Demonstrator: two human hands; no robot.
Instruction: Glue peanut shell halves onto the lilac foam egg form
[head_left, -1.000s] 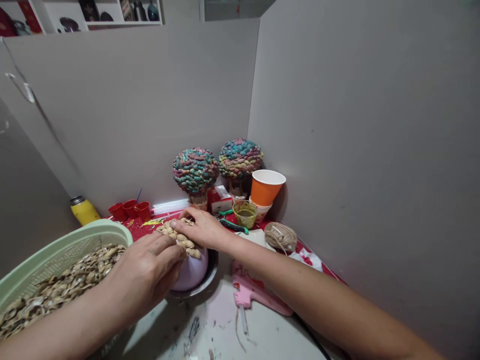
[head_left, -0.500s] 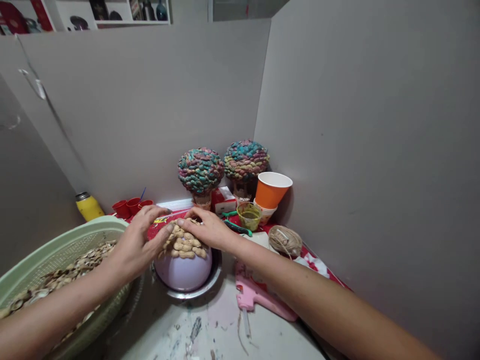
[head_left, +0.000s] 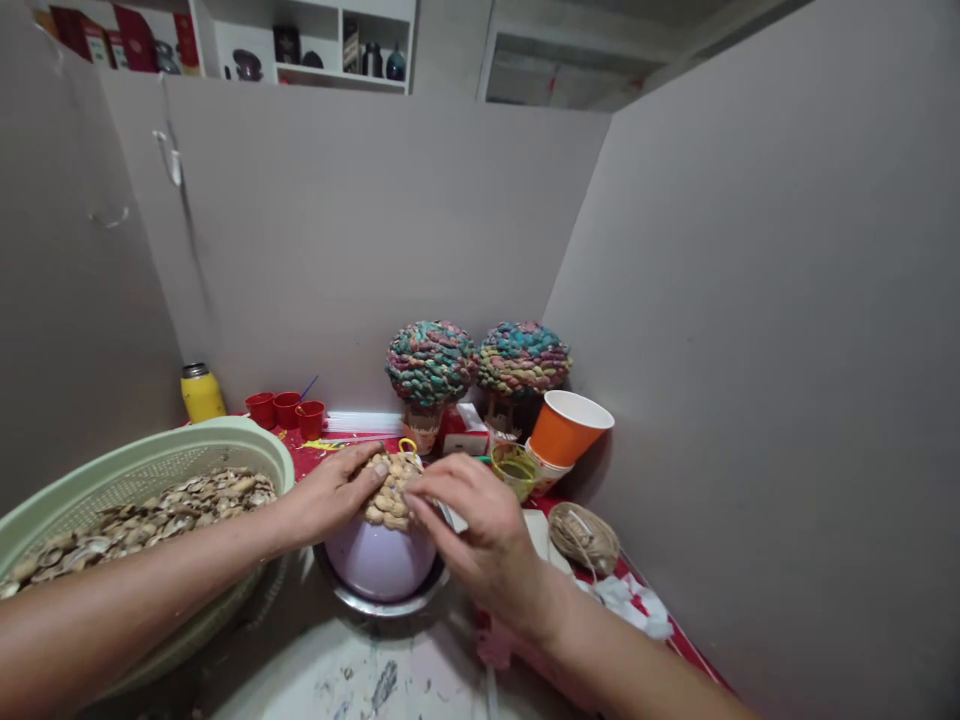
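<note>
A pale purple balloon [head_left: 379, 562] sits in a metal bowl [head_left: 382, 607], its top covered with rows of tan peanut shells [head_left: 391, 503]. My left hand [head_left: 334, 500] lies on the left side of the shells, thumb and fingers apart. At the right edge of the shells, my right hand [head_left: 484, 535] has its thumb and fingers pinched together; whatever is between them is too small to make out. A pink glue gun [head_left: 495, 640] lies on the table, mostly hidden under my right forearm.
A green basket [head_left: 247, 432] of loose shells stands at the left. Behind are two colourful shell-covered balls [head_left: 433, 362] on stands, red cups [head_left: 286, 410], a yellow bottle [head_left: 202, 393], an orange paper cup [head_left: 568, 430] and a twine ball [head_left: 585, 537]. Grey panels enclose the table.
My right hand has moved from the top of the shells to their right edge and pinched. The left hand has settled onto the shells. The camera view has shifted left and up.
</note>
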